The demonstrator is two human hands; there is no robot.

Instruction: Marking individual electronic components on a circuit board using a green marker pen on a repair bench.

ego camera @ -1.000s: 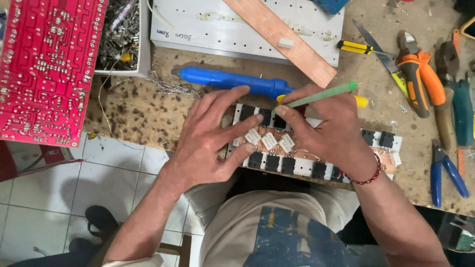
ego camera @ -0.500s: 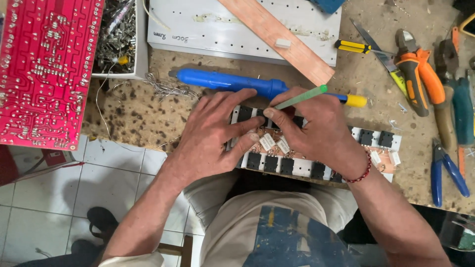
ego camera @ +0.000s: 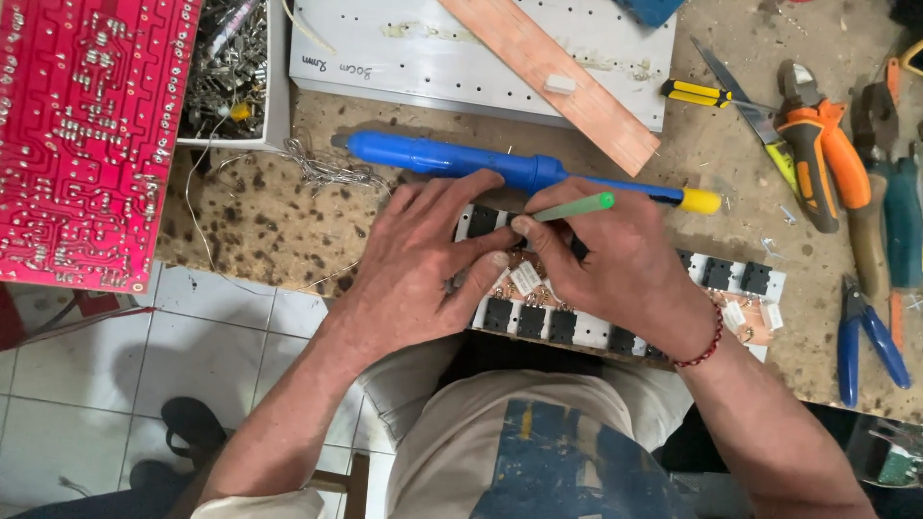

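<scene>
A long white strip board [ego camera: 615, 332] with rows of black square components and small white blocks lies along the bench's near edge. My left hand [ego camera: 423, 255] presses flat on its left end, fingers spread. My right hand [ego camera: 615, 259] grips a thin green-handled tool [ego camera: 572, 208], its working end hidden under my fingers at the board. A blue pump-style tool with a yellow tip [ego camera: 481, 163] lies just behind both hands.
A red circuit board [ego camera: 82, 135] lies at left beside a white tray of metal parts [ego camera: 236, 72]. A white panel [ego camera: 461, 58] with a wooden strip [ego camera: 567, 82] lies behind. Orange cutters [ego camera: 817, 154], yellow screwdriver [ego camera: 702, 93] and blue pliers [ego camera: 865, 336] sit right.
Both hands have drawn closer together over the board's left part. The green tool has tipped lower and shifted slightly left, towards the blue tool.
</scene>
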